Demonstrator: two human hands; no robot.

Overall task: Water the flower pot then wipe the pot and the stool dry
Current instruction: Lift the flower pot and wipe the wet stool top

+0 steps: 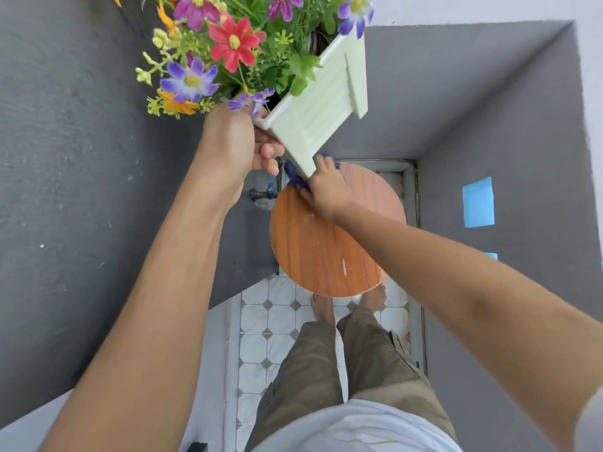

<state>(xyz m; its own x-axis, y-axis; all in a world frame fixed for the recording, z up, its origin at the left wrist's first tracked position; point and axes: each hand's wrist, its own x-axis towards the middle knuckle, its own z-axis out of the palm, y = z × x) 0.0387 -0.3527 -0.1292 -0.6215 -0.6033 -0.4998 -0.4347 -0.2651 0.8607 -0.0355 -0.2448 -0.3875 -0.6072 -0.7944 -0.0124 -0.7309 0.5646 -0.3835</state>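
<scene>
My left hand [236, 143] grips the rim of a white slatted flower pot [321, 102] and holds it tilted in the air above the stool. Red, purple and orange flowers [228, 44] spill out of it toward the top left. My right hand [326, 185] presses a dark blue cloth [295, 177] onto the far edge of the round wooden stool top [326, 252], just under the pot's lower corner. Most of the cloth is hidden beneath the hand.
A tap with a blue handle [266, 189] sticks out of the grey wall left of the stool. Grey walls close in on three sides. My bare feet [346, 305] stand on white patterned floor tiles [261, 347] just behind the stool.
</scene>
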